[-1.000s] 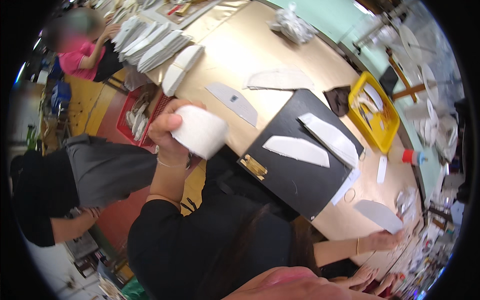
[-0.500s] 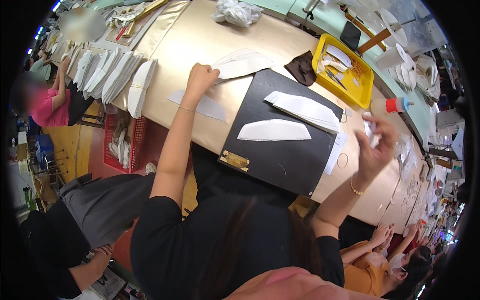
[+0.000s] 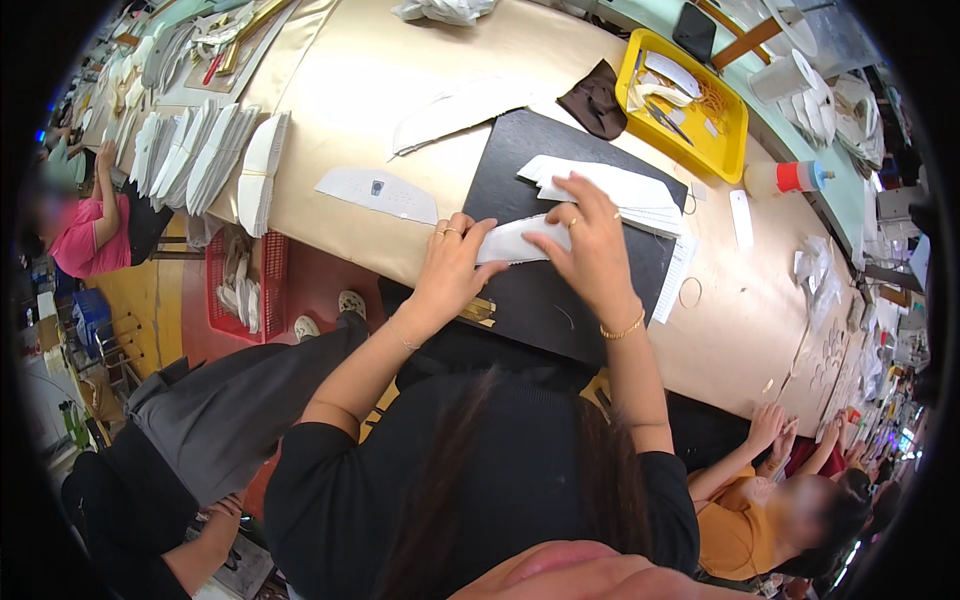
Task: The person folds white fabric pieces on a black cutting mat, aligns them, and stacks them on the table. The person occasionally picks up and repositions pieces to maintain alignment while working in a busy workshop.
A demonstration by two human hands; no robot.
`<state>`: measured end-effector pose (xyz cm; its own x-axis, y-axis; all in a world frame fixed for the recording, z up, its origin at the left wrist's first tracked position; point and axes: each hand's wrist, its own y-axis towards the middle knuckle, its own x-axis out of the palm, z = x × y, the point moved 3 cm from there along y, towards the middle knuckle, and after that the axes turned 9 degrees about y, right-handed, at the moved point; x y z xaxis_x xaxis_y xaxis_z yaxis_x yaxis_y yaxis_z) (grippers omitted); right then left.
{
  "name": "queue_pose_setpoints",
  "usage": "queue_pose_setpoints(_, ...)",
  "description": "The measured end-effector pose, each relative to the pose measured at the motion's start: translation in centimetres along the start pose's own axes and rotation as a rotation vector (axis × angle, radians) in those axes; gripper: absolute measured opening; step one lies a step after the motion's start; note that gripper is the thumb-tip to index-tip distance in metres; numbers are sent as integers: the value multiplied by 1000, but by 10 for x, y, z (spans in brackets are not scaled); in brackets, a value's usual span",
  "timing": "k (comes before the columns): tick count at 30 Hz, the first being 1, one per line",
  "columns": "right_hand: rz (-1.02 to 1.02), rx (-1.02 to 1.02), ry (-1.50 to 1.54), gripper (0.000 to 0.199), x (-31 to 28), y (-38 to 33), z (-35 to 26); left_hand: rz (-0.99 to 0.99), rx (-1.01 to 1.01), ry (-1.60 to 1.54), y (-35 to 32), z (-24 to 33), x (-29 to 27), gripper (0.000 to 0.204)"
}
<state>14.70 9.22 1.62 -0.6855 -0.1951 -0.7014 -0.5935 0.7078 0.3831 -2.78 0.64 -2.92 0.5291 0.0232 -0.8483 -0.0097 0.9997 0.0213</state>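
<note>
A white curved, flat-bottomed piece [image 3: 512,243] lies on the black board [image 3: 520,310]. My left hand [image 3: 450,265] holds its left end between thumb and fingers. Over its right part is my right hand [image 3: 590,245], thumb and fingers spread apart, with the fingertips at the piece; whether they press on it I cannot tell. Just beyond, a stack of similar white pieces [image 3: 640,200] rests on the board, partly hidden by my right hand. To the left on the table lies a pale grey curved piece [image 3: 350,190] with a small dark mark. More white pieces [image 3: 455,115] lie farther back.
At the back right stands a yellow tray [image 3: 735,150] with scissors and scraps, beside a dark brown cloth [image 3: 598,100]. A red-banded bottle [image 3: 790,178] is right of it. Bundled white pieces [image 3: 225,150] stand at the left table edge, above a red basket [image 3: 270,290]. Other people sit nearby.
My left hand has left the far white pieces and come down to the piece on the board. My right hand has moved in from the right, leaving a small white strip on the table.
</note>
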Motion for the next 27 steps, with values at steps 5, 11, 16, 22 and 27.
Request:
queue_pose_setpoints(5,-61,68,185,21,8,-37,-22,0,-74,-83,-7,4,9,44)
queue_pose_setpoints(11,73,166,255,16,18,-59,-31,-345,-521,-1087,-13,-5,9,30)
queue_pose_setpoints(16,67,171,290,19,24,-58,-33,-495,-654,-1574,-24,-10,11,23)
queue_pose_setpoints(22,42,150,300,25,17,-56,-39,-462,-562,-1631,-32,-4,9,13)
queue_pose_setpoints(27,122,181,497,42,-4,-50,-53,-355,-254,-1470,-23,26,-12,16)
